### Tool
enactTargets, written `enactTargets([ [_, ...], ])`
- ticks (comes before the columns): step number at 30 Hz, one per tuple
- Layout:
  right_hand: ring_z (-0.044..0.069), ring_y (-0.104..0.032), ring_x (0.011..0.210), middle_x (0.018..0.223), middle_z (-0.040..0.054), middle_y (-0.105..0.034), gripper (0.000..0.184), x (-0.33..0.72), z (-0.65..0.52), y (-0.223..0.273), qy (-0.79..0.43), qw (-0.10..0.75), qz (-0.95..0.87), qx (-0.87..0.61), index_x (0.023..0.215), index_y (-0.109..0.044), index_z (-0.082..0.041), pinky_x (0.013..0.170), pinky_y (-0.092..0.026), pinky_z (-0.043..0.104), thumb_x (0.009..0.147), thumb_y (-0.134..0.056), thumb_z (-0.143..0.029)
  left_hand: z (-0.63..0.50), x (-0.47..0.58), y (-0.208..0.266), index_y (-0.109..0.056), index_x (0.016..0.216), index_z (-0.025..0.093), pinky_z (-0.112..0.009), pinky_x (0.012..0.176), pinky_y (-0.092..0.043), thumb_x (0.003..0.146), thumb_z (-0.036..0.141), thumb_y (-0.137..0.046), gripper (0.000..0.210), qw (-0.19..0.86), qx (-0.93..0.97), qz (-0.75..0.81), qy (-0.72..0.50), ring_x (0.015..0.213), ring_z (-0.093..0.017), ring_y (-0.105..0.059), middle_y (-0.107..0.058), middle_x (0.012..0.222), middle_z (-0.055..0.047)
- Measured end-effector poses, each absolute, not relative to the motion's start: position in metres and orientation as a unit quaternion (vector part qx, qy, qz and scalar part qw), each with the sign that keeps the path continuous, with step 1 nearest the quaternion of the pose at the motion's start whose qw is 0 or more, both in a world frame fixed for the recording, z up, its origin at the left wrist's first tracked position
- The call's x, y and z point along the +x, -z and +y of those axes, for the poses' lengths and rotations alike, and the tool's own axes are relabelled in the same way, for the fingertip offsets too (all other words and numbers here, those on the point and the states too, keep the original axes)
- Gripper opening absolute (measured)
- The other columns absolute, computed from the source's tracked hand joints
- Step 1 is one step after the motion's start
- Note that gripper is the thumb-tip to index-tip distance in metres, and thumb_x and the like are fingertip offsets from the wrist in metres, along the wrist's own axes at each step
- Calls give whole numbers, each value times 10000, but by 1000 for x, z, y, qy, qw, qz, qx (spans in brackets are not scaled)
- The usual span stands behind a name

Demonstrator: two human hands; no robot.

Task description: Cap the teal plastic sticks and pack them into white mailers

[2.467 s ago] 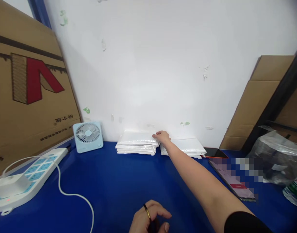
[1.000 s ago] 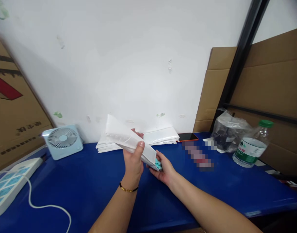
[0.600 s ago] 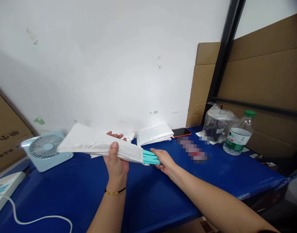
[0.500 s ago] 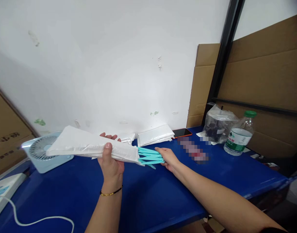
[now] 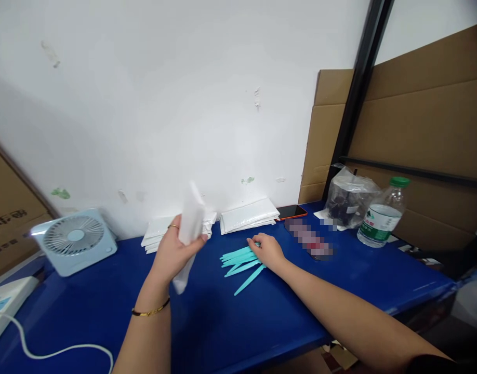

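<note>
My left hand (image 5: 170,254) is closed round a white flat packet (image 5: 192,215), held upright above the table and blurred by motion. My right hand (image 5: 267,250), low over the tabletop, has its fingers closed on the gathered ends of several turquoise flat tapered sticks (image 5: 238,259). They fan out leftward, and one points down toward the front, apart from the others. Behind my left hand lies a stack of white packets (image 5: 155,234), partly hidden by it. Another pile of white packets (image 5: 250,215) rests against the wall, behind the sticks.
On the blue table (image 5: 223,332), a light-blue fan (image 5: 77,236) stands at left, near a white cable (image 5: 63,350). A phone (image 5: 292,212), a blurred-out item (image 5: 310,240), a plastic-wrapped dark object (image 5: 349,200) and a water bottle (image 5: 381,218) are at right.
The sticks, earlier at the packet's right end, are now apart from it and lower, fanned at the table. My left hand has turned the packet from lying level to upright.
</note>
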State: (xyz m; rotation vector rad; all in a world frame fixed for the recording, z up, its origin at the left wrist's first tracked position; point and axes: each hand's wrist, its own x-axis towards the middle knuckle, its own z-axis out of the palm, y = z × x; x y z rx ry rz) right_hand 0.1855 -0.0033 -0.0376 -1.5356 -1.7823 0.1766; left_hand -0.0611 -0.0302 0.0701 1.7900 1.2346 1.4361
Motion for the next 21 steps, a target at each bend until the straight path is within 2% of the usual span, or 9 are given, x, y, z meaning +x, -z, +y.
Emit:
enactTargets([
  [4, 169, -478, 767, 723, 34, -522, 305, 185, -3, 41, -39, 350, -723, -594, 633, -551, -194, 636, -337, 246, 835, -450, -398, -20, -83, -49, -587, 1063, 217, -441, 793, -424, 501, 386, -708, 599, 163, 776, 580, -186, 911, -330, -571, -626, 948, -93],
  [6, 175, -466, 802, 768, 37, -516, 264, 185, -2, 43, -40, 350, -725, -592, 680, -561, -197, 674, -352, 258, 828, -473, -397, -14, -92, -35, -559, 1123, 209, -506, 860, -371, 443, 381, -726, 721, 128, 772, 619, -72, 1029, -382, -515, -596, 1062, -141],
  [9, 188, -451, 861, 840, 42, -524, 191, 185, 0, 44, -46, 352, -734, -579, 791, -592, -212, 744, -356, 291, 815, -509, -382, -8, -95, -21, -313, 1347, 194, -558, 983, -223, 362, 464, -757, 1114, 136, 773, 620, 0, 1267, -391, -261, -345, 1366, -194],
  [10, 190, -449, 873, 852, 41, -529, 177, 185, 0, 43, -53, 349, -741, -571, 819, -600, -218, 755, -354, 299, 816, -512, -371, -7, -91, -18, -229, 1382, 193, -561, 1007, -179, 379, 512, -744, 1172, 135, 781, 609, 5, 1306, -372, -178, -253, 1418, -184],
  [12, 189, -449, 870, 840, 38, -536, 166, 186, 0, 42, -70, 340, -757, -553, 822, -614, -223, 756, -355, 303, 823, -506, -349, -5, -80, -15, -146, 1403, 217, -544, 1033, -140, 530, 587, -645, 1072, 126, 807, 577, -6, 1338, -321, -97, -145, 1463, -136],
  [15, 180, -456, 831, 799, 38, -529, 179, 188, -3, 41, -87, 332, -770, -538, 770, -625, -210, 735, -363, 294, 823, -504, -330, -3, -66, -10, -184, 1390, 301, -544, 1032, -152, 802, 514, -370, 653, 140, 828, 543, -2, 1348, -277, -87, -114, 1478, -45],
  [17, 175, -461, 812, 785, 37, -525, 179, 190, -8, 40, -96, 332, -773, -532, 761, -625, -206, 723, -370, 290, 820, -508, -327, -1, -66, -6, -216, 1372, 349, -588, 1011, -137, 850, 432, -294, 535, 166, 824, 540, 38, 1348, -286, -72, -116, 1477, -8],
  [19, 176, -469, 812, 783, 34, -529, 182, 193, -14, 40, -108, 332, -778, -523, 761, -624, -208, 715, -378, 287, 817, -512, -341, -2, -78, -4, -229, 1360, 378, -606, 1006, -109, 839, 386, -329, 530, 188, 820, 537, 62, 1347, -291, -60, -109, 1476, 13],
  [21, 176, -483, 813, 780, 32, -542, 207, 197, -19, 39, -125, 331, -782, -513, 774, -627, -212, 717, -384, 289, 824, -499, -367, -5, -96, -5, -279, 1342, 381, -556, 1035, -113, 799, 359, -410, 559, 214, 820, 528, 57, 1349, -278, -61, -119, 1474, 25],
])
